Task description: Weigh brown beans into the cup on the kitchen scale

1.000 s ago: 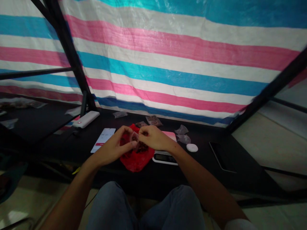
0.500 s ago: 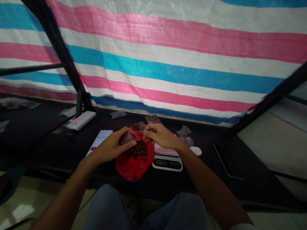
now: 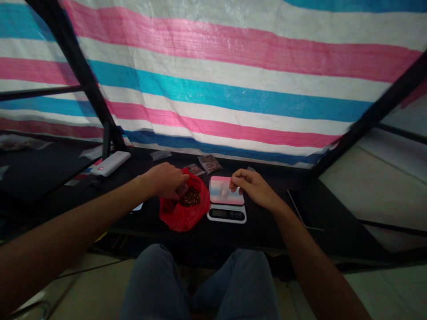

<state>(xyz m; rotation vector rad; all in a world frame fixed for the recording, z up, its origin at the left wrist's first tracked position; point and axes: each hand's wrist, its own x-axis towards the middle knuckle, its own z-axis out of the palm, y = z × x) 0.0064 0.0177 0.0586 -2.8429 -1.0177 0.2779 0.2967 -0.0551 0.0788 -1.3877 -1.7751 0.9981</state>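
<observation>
My left hand (image 3: 165, 180) is closed on a small clear plastic bag (image 3: 182, 190), mostly hidden by the fingers, at the left rim of an open red plastic bag (image 3: 182, 220). Inside the red bag lie many small brown pieces (image 3: 191, 198), like nuts or seeds. Over the right part of a white digital kitchen scale (image 3: 227, 218) hovers my right hand (image 3: 251, 189), its fingers curled and pinched together. Whether anything small is between them I cannot make out. The scale's shiny plate (image 3: 222, 195) reflects the striped sheet.
Behind the bag and scale lie small filled clear packets (image 3: 210, 163) and a flat clear bag (image 3: 160, 154). A white power bank (image 3: 111, 163) is at the left, a dark tablet or phone (image 3: 302, 209) at the right. A striped plastic sheet (image 3: 216, 93) hangs behind the black table.
My hands have moved apart. The left has turned down toward the red bag with the small clear bag; the right has shifted right, over the scale. The view has shifted slightly.
</observation>
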